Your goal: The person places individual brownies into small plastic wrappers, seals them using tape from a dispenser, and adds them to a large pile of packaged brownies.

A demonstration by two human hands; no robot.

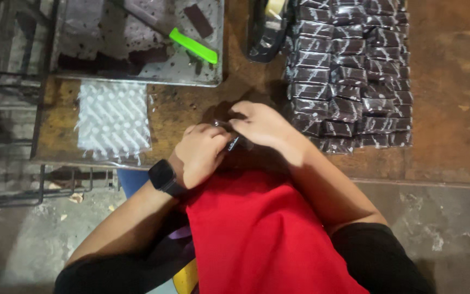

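Observation:
My left hand (201, 152), with a black watch (164, 177) on its wrist, and my right hand (261, 124) meet over the front edge of a wooden table (452, 109). Together they pinch a small dark piece in clear wrap (233, 142); most of it is hidden by the fingers. Just right of my right hand lie several rows of dark wrapped pieces (349, 71), packed side by side.
A metal tray (137, 41) at the back left holds dark slab pieces and a knife with a green handle (193, 46). A stack of clear wrappers (113, 120) lies left of my hands. A tape dispenser (267, 27) stands behind. A red cloth (262, 234) covers my lap.

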